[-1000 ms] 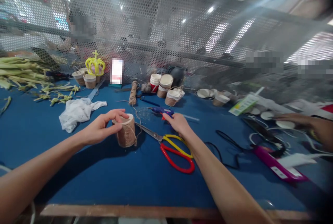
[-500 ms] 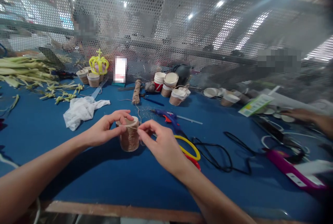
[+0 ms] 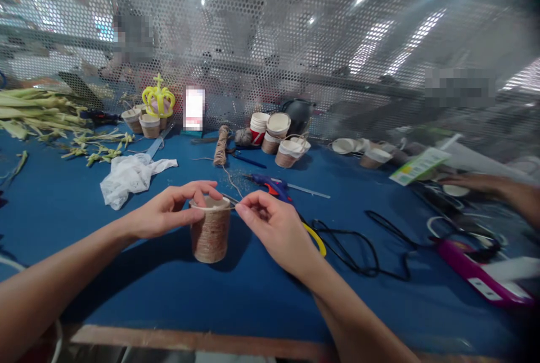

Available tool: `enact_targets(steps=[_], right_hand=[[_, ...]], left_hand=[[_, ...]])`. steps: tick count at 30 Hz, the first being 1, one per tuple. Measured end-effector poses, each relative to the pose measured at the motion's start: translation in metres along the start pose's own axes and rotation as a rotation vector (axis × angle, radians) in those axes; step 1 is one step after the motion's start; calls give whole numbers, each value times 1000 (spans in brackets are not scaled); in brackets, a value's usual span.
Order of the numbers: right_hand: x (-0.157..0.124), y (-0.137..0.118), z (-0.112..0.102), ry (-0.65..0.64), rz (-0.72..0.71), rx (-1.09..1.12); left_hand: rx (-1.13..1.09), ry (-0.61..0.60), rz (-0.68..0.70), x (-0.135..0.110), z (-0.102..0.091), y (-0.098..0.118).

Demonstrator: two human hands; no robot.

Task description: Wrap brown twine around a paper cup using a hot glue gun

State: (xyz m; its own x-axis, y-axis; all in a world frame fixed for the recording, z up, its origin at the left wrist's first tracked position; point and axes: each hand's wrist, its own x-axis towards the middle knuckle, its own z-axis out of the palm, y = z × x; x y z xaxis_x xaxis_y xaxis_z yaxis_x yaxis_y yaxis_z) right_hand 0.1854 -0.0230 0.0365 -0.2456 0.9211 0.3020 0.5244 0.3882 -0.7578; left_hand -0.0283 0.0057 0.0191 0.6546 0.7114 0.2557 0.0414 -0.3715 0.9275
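Observation:
A cup wrapped in brown twine [image 3: 210,242] is in front of me, its pale rim upward. My left hand [image 3: 175,208] grips it at the rim, thumb outside and fingertips over the opening. To the right of the rim, my right hand [image 3: 276,228] pinches a strand of twine [image 3: 233,180] between thumb and fingers. That strand runs back to a twine bundle [image 3: 220,146] on the table. Behind my right hand lies a blue glue gun [image 3: 274,186]. Scissors with a yellow handle [image 3: 317,241] are mostly hidden by my right wrist.
A white cloth [image 3: 130,177] lies left, near green husks [image 3: 37,110]. Wrapped cups [image 3: 289,152] stand at the back beside a red-and-white cup stack [image 3: 258,126]. A black cable [image 3: 354,261] and magenta power strip [image 3: 481,273] lie right, near another person's hand [image 3: 475,183].
The cup has come a little nearer and appears larger. My right hand has shifted right with the twine, widening the gap to the cup. The other person's hand has moved slightly left.

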Motion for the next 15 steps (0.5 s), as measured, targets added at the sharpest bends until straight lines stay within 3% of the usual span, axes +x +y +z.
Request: enact_targets(steps=[15], right_hand=[[-2,-2,-4,-71,12,75]], left_hand=[[-146,-74,0,-3,-4,0]])
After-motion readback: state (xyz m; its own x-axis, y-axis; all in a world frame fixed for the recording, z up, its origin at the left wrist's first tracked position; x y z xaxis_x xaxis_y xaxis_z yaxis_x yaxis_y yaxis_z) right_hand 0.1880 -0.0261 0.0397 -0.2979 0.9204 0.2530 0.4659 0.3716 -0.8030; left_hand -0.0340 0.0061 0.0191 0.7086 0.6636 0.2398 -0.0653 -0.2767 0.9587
